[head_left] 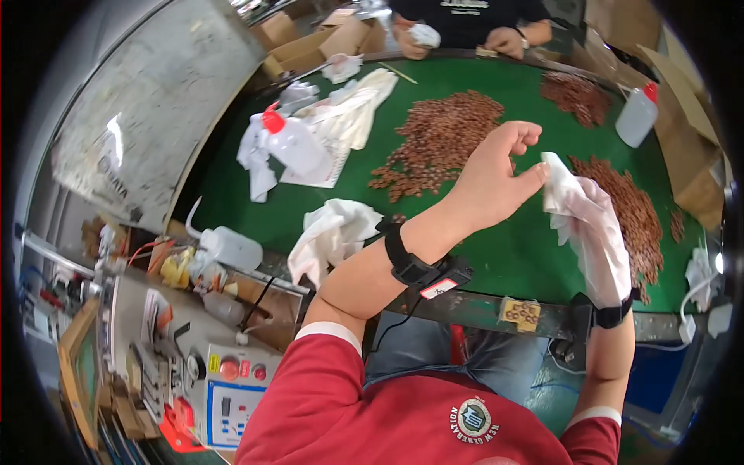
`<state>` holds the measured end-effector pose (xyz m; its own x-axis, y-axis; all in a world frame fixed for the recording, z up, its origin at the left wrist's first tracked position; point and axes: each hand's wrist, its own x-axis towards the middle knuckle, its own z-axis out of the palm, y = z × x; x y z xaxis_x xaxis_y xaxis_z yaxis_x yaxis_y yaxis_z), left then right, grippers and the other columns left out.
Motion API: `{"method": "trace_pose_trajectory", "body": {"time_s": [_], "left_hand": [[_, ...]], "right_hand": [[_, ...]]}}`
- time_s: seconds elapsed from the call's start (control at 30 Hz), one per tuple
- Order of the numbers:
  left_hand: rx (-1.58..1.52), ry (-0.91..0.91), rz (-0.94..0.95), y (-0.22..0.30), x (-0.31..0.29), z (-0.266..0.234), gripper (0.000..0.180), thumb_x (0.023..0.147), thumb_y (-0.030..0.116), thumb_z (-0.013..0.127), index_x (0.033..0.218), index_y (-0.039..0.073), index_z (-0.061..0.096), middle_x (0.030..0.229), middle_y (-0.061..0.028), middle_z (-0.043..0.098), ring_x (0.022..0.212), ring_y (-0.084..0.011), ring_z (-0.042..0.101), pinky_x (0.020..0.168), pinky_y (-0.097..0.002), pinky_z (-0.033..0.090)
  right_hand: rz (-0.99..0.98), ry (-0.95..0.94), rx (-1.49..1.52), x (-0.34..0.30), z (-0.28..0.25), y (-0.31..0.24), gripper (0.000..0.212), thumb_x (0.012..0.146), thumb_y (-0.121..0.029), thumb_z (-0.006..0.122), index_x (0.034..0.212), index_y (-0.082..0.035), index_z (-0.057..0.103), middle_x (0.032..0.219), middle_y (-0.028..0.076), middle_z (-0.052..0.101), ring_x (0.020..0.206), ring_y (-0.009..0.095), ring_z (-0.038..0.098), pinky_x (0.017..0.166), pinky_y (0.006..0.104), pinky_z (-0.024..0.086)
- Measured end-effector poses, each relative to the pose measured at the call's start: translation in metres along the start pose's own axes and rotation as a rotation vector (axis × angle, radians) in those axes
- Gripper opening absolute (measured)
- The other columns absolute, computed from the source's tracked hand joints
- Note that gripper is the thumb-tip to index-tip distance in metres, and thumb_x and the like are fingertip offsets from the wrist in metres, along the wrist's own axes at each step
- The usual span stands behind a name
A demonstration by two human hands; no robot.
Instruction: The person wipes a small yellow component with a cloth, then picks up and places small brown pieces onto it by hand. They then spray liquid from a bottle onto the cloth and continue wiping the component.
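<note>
My bare left hand is raised over the green table, with fingers bent and thumb apart from them. Its thumb tip is at the edge of a white cloth, and I see nothing between the fingers. My right hand wears a thin, whitish, see-through glove. Its fingers are bent around the white cloth, which hides the fingertips. Beyond my left hand spreads a large heap of small brown round pieces. Another heap of brown pieces lies beside my right hand.
A crumpled white cloth lies near my left forearm. White red-capped bottles stand at left and far right. A spouted bottle is at the left edge. A yellowish block sits on the front edge. A co-worker's hands are opposite.
</note>
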<state>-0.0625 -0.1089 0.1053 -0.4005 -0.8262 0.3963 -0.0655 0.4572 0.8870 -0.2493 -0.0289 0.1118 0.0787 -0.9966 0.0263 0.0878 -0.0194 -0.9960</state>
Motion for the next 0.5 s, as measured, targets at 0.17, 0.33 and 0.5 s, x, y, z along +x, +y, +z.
{"method": "trace_pose_trajectory", "body": {"time_s": [0.17,0.33,0.5], "left_hand": [[0.565,0.277,0.223,0.013,-0.017,-0.069,0.063,0.082,0.016,0.072,0.135,0.004,0.043,0.127,-0.0130,0.050,0.118,-0.0185,0.047,0.096,-0.0325,0.043],[0.774,0.723,0.126,-0.037,-0.037,-0.210,0.084,0.068,0.023,0.080,0.135,-0.005,0.038,0.131,-0.0226,0.046,0.125,-0.0346,0.043,0.109,-0.0405,0.032],[0.552,0.749,-0.271,-0.089,-0.061,-0.287,0.106,0.071,0.016,0.082,0.149,-0.002,0.012,0.143,-0.0211,0.038,0.129,-0.0253,0.044,0.107,-0.0383,0.037]], "right_hand": [[-0.026,-0.075,0.047,0.011,-0.004,0.021,0.027,0.092,-0.025,0.055,0.104,0.000,0.058,0.084,-0.002,0.053,0.076,0.006,0.046,0.067,0.0215,0.036],[0.055,-0.106,0.047,0.016,-0.004,0.024,0.027,0.092,-0.026,0.056,0.101,0.000,0.059,0.084,-0.002,0.054,0.075,0.005,0.044,0.068,0.0206,0.036],[0.051,-0.132,0.075,0.006,0.002,0.017,0.032,0.091,-0.029,0.060,0.103,0.000,0.059,0.085,-0.002,0.055,0.077,0.006,0.047,0.070,0.0212,0.036]]}}
